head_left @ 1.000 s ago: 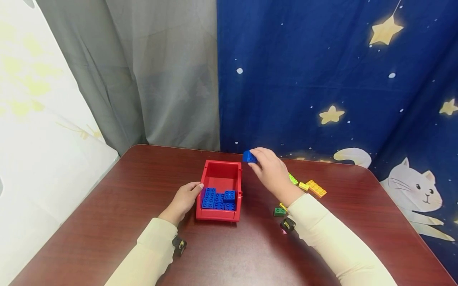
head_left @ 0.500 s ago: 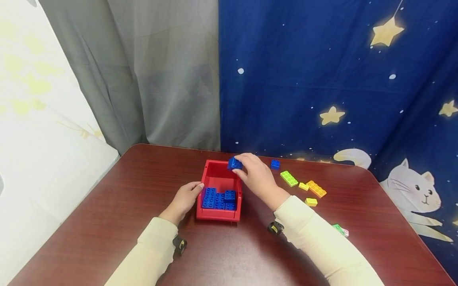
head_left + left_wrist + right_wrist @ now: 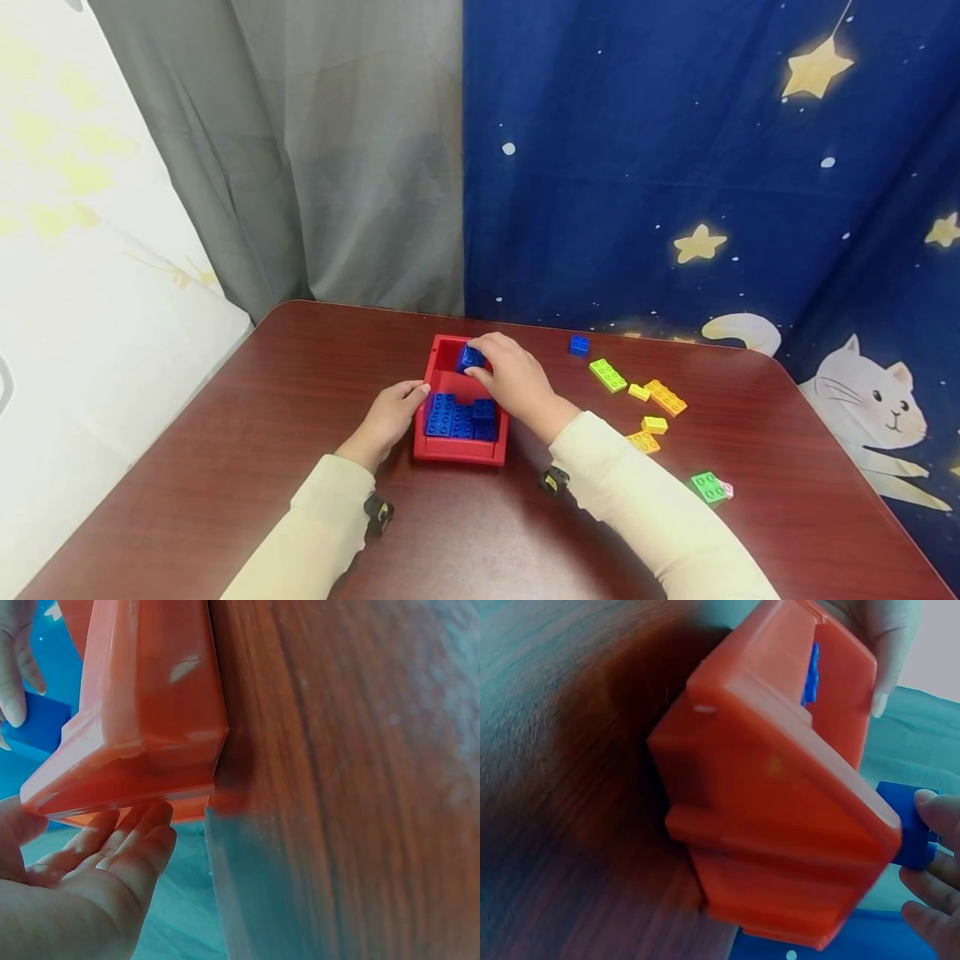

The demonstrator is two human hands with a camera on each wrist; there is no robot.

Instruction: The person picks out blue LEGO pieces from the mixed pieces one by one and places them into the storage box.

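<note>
In the head view a red bin (image 3: 459, 454) stands on the table, with several blue toy bricks (image 3: 441, 415) packed against its near end. My left hand (image 3: 386, 418) holds the bin's left wall, thumb over the rim and fingers along the outside, as the left wrist view also shows. A blue brick (image 3: 470, 357) with studs is pinched between the thumb and fingers of my right hand (image 3: 513, 375), over the bin's far half. From the right wrist view, this same brick (image 3: 906, 825) shows just beyond the bin's rim.
To the right on the brown table (image 3: 300, 367) lie a blue brick (image 3: 578, 346), a lime brick (image 3: 607, 376), an orange brick (image 3: 666, 398), small yellow bricks (image 3: 654, 425) and a green brick (image 3: 708, 488) over something pink. Curtains hang behind the table's far edge.
My right hand has carried the blue brick leftward and lower, from right of the bin to over its far half. The left hand keeps its hold on the bin.
</note>
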